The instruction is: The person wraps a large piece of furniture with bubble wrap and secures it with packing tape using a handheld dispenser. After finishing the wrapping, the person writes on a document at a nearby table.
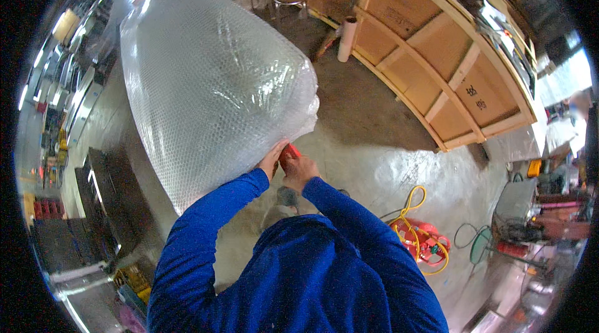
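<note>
We're holding a red tool (289, 151) in our right hand (301, 171), beside the near edge of the bubble-wrapped bundle (212, 77); our left hand (269, 161) is touching it, grip unclear, contents hiding inside.

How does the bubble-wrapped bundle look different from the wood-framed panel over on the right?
The bubble-wrapped bundle is silvery and glossy; the wood-framed panel is tan and duller. The bundle's surface is dimpled, while the panel is divided into flat sections. The left hand is at the bundle's lower edge; no hand is at the panel. Both look far larger than a hand.
</note>
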Available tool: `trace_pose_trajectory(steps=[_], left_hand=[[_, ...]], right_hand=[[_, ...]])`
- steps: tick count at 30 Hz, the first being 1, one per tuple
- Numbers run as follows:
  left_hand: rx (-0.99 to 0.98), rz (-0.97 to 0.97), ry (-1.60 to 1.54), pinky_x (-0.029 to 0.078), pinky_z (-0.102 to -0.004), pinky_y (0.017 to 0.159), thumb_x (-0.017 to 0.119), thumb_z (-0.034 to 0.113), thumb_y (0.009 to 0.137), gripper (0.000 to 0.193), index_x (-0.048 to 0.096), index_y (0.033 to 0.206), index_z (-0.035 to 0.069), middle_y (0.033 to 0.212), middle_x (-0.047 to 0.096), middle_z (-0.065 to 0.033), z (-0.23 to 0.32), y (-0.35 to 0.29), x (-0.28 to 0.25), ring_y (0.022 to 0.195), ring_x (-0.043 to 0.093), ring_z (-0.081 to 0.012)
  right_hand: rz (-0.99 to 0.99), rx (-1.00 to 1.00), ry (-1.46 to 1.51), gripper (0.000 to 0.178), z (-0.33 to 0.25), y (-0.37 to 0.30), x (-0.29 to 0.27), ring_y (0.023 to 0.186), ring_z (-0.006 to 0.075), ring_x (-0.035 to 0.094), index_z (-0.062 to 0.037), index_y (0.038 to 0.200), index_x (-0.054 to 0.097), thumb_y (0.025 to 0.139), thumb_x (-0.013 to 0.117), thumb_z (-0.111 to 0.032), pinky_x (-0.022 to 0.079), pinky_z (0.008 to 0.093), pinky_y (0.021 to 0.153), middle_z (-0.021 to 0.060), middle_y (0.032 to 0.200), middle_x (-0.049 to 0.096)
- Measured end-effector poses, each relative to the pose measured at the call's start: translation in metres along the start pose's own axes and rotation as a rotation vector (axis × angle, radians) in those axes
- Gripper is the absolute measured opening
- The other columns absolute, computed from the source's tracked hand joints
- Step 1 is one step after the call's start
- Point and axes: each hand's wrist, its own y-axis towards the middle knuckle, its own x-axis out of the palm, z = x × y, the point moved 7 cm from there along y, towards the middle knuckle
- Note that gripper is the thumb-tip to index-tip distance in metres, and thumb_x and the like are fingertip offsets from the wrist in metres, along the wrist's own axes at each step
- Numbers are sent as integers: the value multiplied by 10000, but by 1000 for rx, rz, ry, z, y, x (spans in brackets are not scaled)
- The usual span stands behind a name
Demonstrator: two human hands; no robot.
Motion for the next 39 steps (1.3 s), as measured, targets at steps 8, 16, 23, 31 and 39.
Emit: trace_pose_trajectory(steps=[8, 16, 23, 31, 39], left_hand=[[85, 46, -568, 93, -511, 1218, 370, 431, 1006, 676, 288, 1516, -5, 1600, 266, -130, 47, 41, 12, 1484, 220, -296], [258, -507, -2987, 542, -378, 769, 521, 527, 979, 503, 682, 1115, 70, 973, 705, -56, 60, -56, -27, 870, 674, -182], [-2, 124, -2953, 543, -311, 638, 600, 362, 978, 367, 722, 1028, 19, 863, 730, -54, 34, -120, -4, 734, 687, -155], [-555, 571, -2201, 535, -331, 634, 609, 268, 956, 315, 721, 866, -12, 728, 715, -128, -70, -212, 22, 660, 672, -153], [-703, 653, -2076, 510, -343, 597, 638, 237, 928, 264, 688, 814, 4, 657, 653, -83, -145, -289, 95, 634, 642, -142]], right_hand=[[-80, 252, 175, 512, 58, -103, 51, 860, 370, 700, -139, 1187, 644, 727, 677, -360, 569, 469, 769, 203, 963, 701], [412, 243, 508, 798, 7, -210, 20, 805, 391, 655, -295, 1442, 502, 699, 781, -389, 552, 470, 735, 172, 947, 617], [443, -79, 458, 800, -49, -214, 16, 779, 375, 660, -317, 1436, 507, 694, 796, -382, 560, 467, 703, 155, 933, 620], [552, -190, 465, 796, -110, -216, -29, 735, 373, 651, -303, 1455, 483, 720, 780, -368, 561, 460, 681, 162, 894, 586], [554, -208, 511, 790, -185, -203, -58, 741, 383, 660, -299, 1465, 464, 736, 757, -369, 552, 464, 641, 187, 958, 606]])
